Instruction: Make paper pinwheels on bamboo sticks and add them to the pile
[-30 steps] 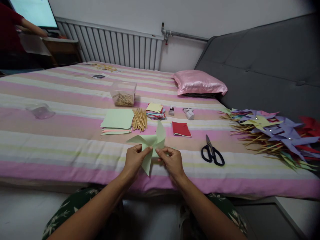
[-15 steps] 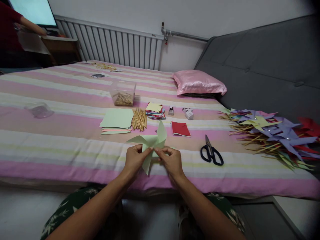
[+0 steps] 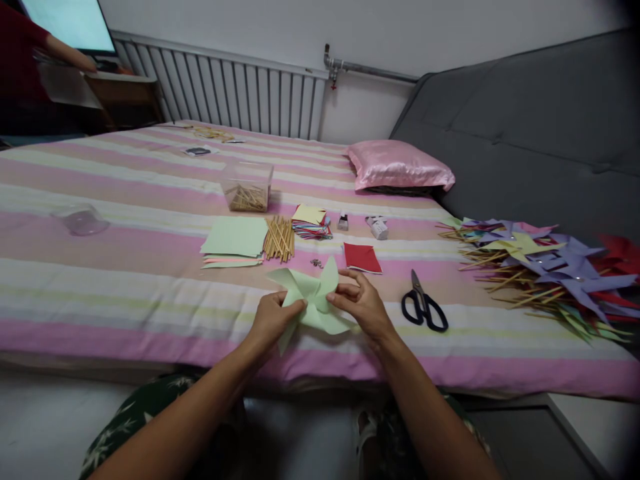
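Pinwheel (image 3: pixel 313 305) of thin, pale green paper, with curved and pointed blades, is between the two hands, over the striped cloth (image 3: pixel 150 300) near the bed's front edge. The left hand (image 3: pixel 270 315) grips its left side, thumb pressed on top of the paper. The right hand (image 3: pixel 366 305) has its thumb and fingers at the right blades, but I cannot tell surely if they pinch. Just behind lie tiny metallic pieces (image 3: pixel 317 263), and near them red paper squares (image 3: pixel 363 257) and slender, straw-coloured sticks (image 3: pixel 279 240). Farther right, scissors (image 3: pixel 424 307) with dark looped handles lie slightly opened.
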Tool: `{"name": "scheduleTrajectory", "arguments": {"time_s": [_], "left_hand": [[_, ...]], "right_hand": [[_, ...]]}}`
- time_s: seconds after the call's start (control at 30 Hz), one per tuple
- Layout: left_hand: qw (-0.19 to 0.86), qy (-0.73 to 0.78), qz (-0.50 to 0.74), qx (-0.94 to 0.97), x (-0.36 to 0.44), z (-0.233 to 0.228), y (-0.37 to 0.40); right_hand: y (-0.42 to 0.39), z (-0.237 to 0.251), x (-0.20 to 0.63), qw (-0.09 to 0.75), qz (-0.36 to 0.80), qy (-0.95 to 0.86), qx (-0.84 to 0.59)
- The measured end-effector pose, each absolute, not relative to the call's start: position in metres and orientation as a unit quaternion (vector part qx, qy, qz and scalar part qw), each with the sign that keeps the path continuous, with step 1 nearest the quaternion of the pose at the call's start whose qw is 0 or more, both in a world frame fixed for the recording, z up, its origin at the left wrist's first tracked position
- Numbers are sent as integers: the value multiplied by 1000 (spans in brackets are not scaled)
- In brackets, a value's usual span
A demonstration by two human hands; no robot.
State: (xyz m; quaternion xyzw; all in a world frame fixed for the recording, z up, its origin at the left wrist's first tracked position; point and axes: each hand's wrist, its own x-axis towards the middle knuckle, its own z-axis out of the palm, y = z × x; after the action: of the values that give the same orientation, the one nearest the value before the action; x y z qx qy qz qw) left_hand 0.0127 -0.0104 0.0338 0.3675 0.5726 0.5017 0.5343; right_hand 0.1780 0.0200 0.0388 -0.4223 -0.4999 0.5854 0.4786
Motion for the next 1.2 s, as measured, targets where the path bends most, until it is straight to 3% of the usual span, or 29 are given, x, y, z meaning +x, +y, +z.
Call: {"name": "scheduleTrajectory", "arguments": {"time_s": [0.1,0.4,0.77,1.03,1.2], "left_hand": [[522,585,487,386,16,38,-13],[514,576,456,442,20,38,-15],[532,595,401,450,7,42,-15],[494,619,452,410,-2,37,-8],[410,661,509,369,-30,39,5]], "right_hand": [[19,41,181,414,667,-493,-375],[16,35,176,411,602,-534,-429],[14,33,173,385,614,-548,-417],[20,37,168,411,624,-554,-367],[51,31,185,451,488,-613,-427]]}}
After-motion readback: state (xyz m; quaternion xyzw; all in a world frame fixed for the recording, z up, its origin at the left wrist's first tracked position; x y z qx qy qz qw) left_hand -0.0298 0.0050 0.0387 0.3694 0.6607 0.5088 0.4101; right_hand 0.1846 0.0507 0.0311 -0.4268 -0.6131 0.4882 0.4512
